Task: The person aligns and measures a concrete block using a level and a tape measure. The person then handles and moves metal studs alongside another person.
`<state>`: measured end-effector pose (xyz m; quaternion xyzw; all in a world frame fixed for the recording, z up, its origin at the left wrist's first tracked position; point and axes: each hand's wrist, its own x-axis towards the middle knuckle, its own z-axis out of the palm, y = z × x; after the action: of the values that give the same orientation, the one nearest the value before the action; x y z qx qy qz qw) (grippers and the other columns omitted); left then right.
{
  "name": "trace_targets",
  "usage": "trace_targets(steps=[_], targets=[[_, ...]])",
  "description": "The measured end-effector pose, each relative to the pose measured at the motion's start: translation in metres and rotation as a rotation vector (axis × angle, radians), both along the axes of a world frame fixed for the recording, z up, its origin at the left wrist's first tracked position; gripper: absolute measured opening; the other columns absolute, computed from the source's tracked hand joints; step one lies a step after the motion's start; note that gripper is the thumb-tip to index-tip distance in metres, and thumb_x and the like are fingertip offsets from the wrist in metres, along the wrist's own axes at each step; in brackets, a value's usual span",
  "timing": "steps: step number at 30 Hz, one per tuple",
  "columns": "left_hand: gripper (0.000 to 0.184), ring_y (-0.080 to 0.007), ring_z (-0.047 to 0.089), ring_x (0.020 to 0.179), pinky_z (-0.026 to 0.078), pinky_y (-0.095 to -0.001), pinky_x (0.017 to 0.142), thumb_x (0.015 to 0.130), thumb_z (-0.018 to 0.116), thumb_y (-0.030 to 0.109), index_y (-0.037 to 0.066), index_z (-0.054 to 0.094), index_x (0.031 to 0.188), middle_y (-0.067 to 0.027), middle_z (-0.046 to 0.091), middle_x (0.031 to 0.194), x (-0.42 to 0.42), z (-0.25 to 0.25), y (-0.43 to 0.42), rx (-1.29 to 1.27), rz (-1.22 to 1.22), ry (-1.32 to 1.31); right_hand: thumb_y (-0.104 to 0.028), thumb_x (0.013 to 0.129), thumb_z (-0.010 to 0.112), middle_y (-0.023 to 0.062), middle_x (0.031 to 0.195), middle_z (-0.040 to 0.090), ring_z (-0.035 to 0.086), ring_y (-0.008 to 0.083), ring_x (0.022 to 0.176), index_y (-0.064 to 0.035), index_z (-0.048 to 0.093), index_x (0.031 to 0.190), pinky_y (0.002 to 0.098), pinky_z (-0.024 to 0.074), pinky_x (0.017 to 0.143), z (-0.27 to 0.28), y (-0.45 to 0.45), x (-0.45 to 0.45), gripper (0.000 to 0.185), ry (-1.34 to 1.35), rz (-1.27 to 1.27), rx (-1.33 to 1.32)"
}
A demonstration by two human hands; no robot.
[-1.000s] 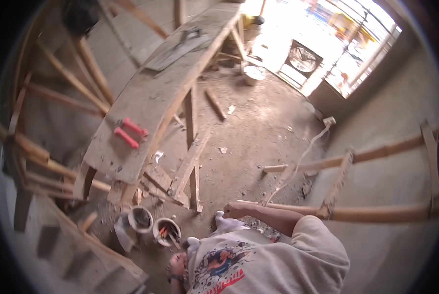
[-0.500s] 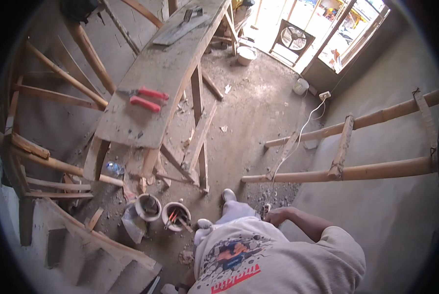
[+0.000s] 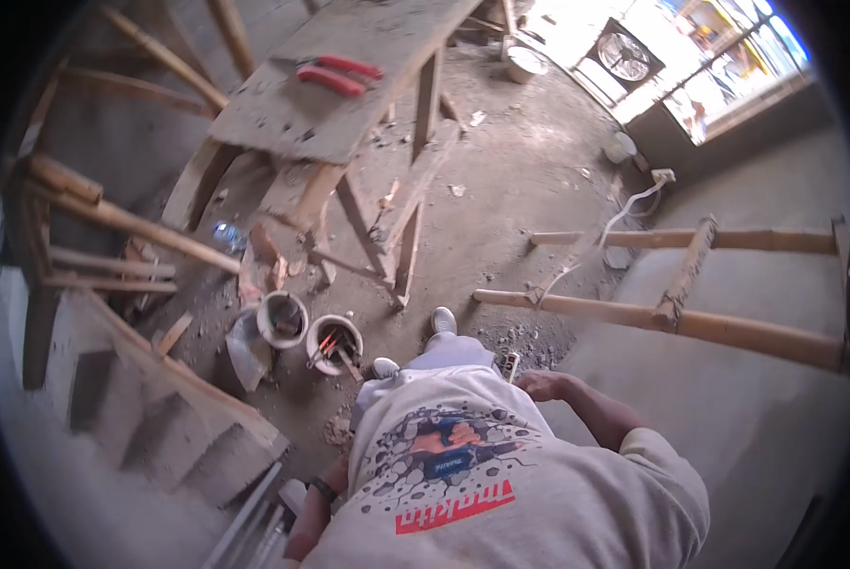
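Observation:
My right hand (image 3: pixel 542 385) is at the right side of my shirt, its fingers curled. A small white object with dark spots (image 3: pixel 510 367) shows just beside its fingertips; whether the two touch I cannot tell. My left hand (image 3: pixel 338 471) hangs low at the left, with a dark band on the wrist, and its fingers are hidden by the shirt. Ahead of my feet to the left stand two buckets, one with dark contents (image 3: pixel 282 320) and one with orange-handled tools (image 3: pixel 334 345). Red-handled cutters (image 3: pixel 340 76) lie on the wooden plank bench (image 3: pixel 283 119).
A bamboo ladder (image 3: pixel 729 329) lies at the right, crossed by a white cable (image 3: pixel 624 211). Concrete steps (image 3: pixel 159 417) are at lower left. Timber poles (image 3: pixel 131 226) stand at left. A fan (image 3: pixel 624 57) and white bucket (image 3: pixel 526 64) are near the bright opening.
The view has tipped down, so the bench and cutters sit higher in the frame. My right hand has lowered outward from the front of my body. My left hand has drawn back behind the shirt.

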<state>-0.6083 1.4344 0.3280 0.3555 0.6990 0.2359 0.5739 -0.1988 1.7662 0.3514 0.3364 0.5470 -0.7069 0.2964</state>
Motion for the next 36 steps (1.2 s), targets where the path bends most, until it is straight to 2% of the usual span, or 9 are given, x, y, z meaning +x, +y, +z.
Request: trace_targets(steps=[7,9,13,17,19,22,27,30,36], targets=[[0.025,-0.019,0.066,0.086,0.051,-0.0346,0.079,0.091,0.061,0.018,0.0,0.069,0.107,-0.0096,0.071,0.099,0.001,0.008,0.009,0.14,-0.322,-0.075,-0.023,0.085,0.064,0.0069,0.102,0.07,0.062,0.0163,0.097,-0.005,0.07,0.11,0.0319,0.0491,0.088,0.041,0.038,0.016,0.031,-0.072,-0.134,-0.419],[0.024,-0.0181,0.065,0.088,0.051,-0.0345,0.081,0.093,0.059,0.015,-0.001,0.068,0.107,-0.0066,0.071,0.103,-0.007,-0.005,0.018,-0.105,-0.436,-0.13,-0.025,0.085,0.065,0.0051,0.099,0.071,0.063,0.0143,0.095,-0.0057,0.071,0.107,0.0319,0.05,0.087,0.048,0.066,0.002,0.03,-0.143,0.102,-0.09],[0.022,-0.0108,0.065,0.085,0.051,-0.0263,0.075,0.093,0.061,0.024,0.005,0.07,0.097,-0.0041,0.07,0.089,-0.015,-0.023,0.047,-0.119,0.247,-0.507,-0.026,0.081,0.068,0.0048,0.084,0.072,0.067,0.014,0.08,-0.0057,0.072,0.093,0.0328,0.0531,0.071,0.021,0.105,-0.026,0.023,-0.129,0.314,0.227],[0.028,-0.0072,0.061,0.079,0.048,-0.024,0.069,0.092,0.064,0.031,0.004,0.071,0.096,-0.002,0.07,0.088,0.011,-0.012,0.078,-0.111,0.203,-0.58,-0.029,0.078,0.068,0.0207,0.08,0.069,0.068,0.0357,0.08,-0.0043,0.07,0.08,0.0452,0.0532,0.069,-0.034,0.138,-0.056,0.024,-0.078,0.509,0.899],[0.026,-0.0068,0.06,0.078,0.049,-0.0248,0.07,0.091,0.067,0.028,0.002,0.071,0.096,-0.001,0.07,0.088,0.028,0.004,0.084,0.069,0.037,-0.51,-0.026,0.081,0.067,0.0176,0.08,0.07,0.069,0.0288,0.074,-0.0016,0.07,0.09,0.0398,0.0535,0.069,-0.031,0.15,-0.093,0.026,0.021,0.363,0.757],[0.019,-0.0064,0.06,0.076,0.05,-0.0265,0.069,0.089,0.068,0.021,0.002,0.069,0.091,-0.0004,0.069,0.084,0.06,0.0,0.082,0.101,0.3,-0.474,-0.024,0.082,0.069,0.0172,0.08,0.07,0.069,0.0265,0.074,0.0004,0.07,0.091,0.0372,0.053,0.069,-0.074,0.17,-0.131,0.026,0.19,0.24,0.496],[0.022,-0.0083,0.06,0.07,0.049,-0.0277,0.065,0.086,0.071,0.023,0.002,0.067,0.085,-0.0023,0.068,0.078,0.109,0.004,0.07,0.034,1.138,-0.074,-0.027,0.082,0.069,0.0198,0.084,0.07,0.069,0.0301,0.08,0.0016,0.069,0.091,0.0401,0.0534,0.072,-0.088,0.162,-0.216,0.03,0.321,0.692,0.661],[0.025,-0.0093,0.06,0.067,0.049,-0.0277,0.063,0.084,0.072,0.027,0.003,0.067,0.086,-0.0029,0.067,0.075,0.138,0.014,0.045,0.05,1.35,0.043,-0.029,0.082,0.066,0.015,0.078,0.07,0.069,0.0241,0.074,0.0019,0.068,0.087,0.036,0.0529,0.068,-0.086,0.135,-0.264,0.031,0.492,0.847,0.668],[0.035,-0.0132,0.056,0.064,0.046,-0.0341,0.061,0.085,0.065,0.04,0.006,0.065,0.074,-0.0021,0.061,0.066,0.197,-0.085,-0.019,0.047,1.412,0.295,-0.034,0.08,0.068,0.0166,0.083,0.07,0.068,0.0289,0.082,0.001,0.068,0.092,0.0405,0.0528,0.075,-0.06,0.055,-0.362,0.037,0.652,1.035,0.825]])
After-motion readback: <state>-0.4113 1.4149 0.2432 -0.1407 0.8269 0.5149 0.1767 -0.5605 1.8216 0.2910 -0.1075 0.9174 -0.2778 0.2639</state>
